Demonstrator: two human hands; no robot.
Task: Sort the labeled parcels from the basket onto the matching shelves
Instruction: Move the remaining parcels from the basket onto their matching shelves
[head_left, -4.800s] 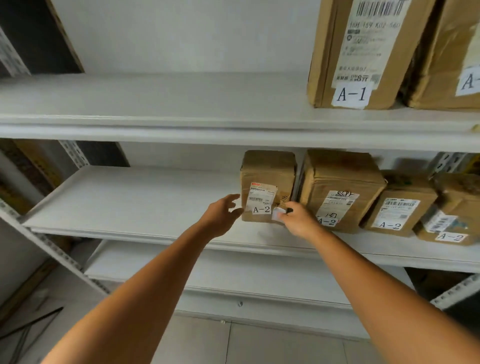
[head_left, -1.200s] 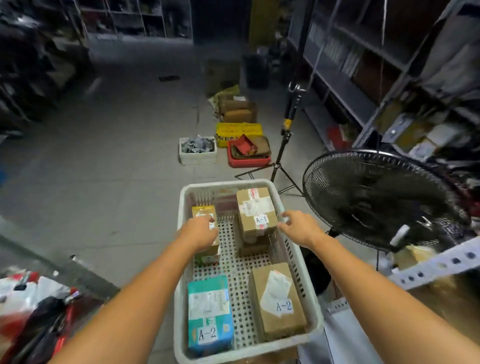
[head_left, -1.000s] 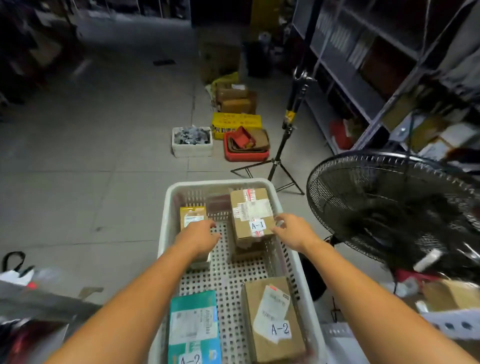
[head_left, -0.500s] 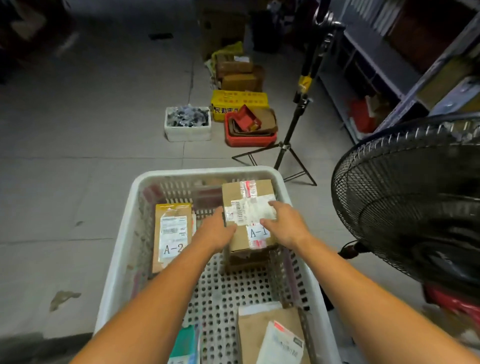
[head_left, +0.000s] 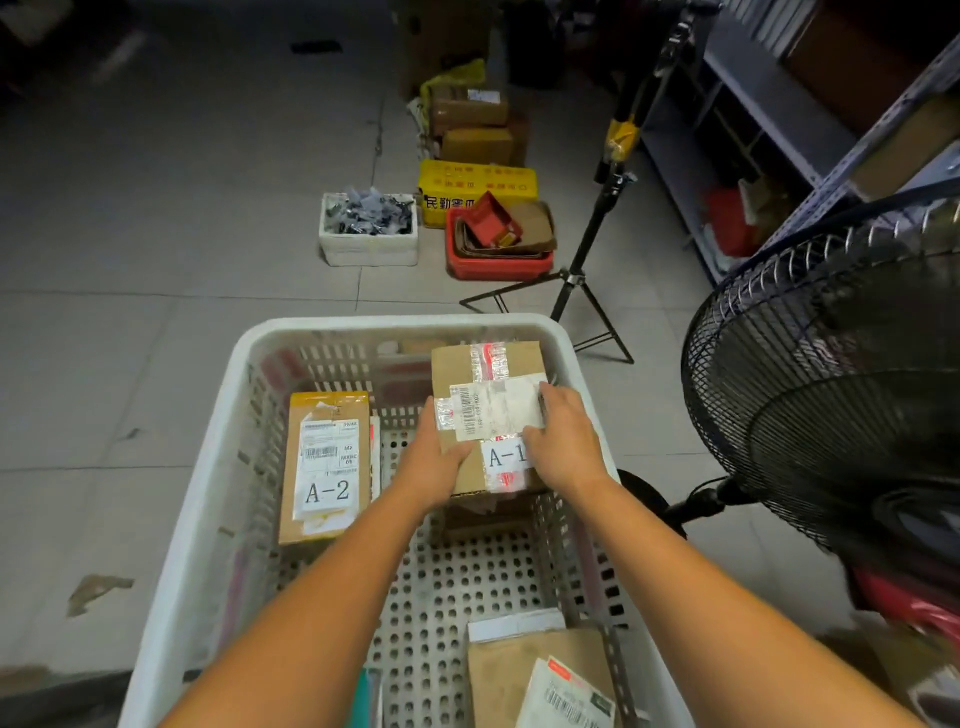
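Both hands (head_left: 563, 447) grip the A-1 parcel (head_left: 485, 379) in the basket (head_left: 218, 467)

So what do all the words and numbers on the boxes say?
"A-1": sticker on the brown parcel gripped by the left hand and right hand.
"A-2": label on the yellow-taped parcel in the white basket.
Chinese characters: yellow box, too blurred to read.
Barcode labels' fine print: too small.

I hold the A-1 parcel (head_left: 488, 384) at mid-frame, my left hand (head_left: 434, 462) on its left edge and my right hand (head_left: 563, 447) over its right. It sits in the white basket (head_left: 208, 493), with an A-2 parcel (head_left: 324, 467) to its left and a black fan (head_left: 831, 389) at the frame's right.
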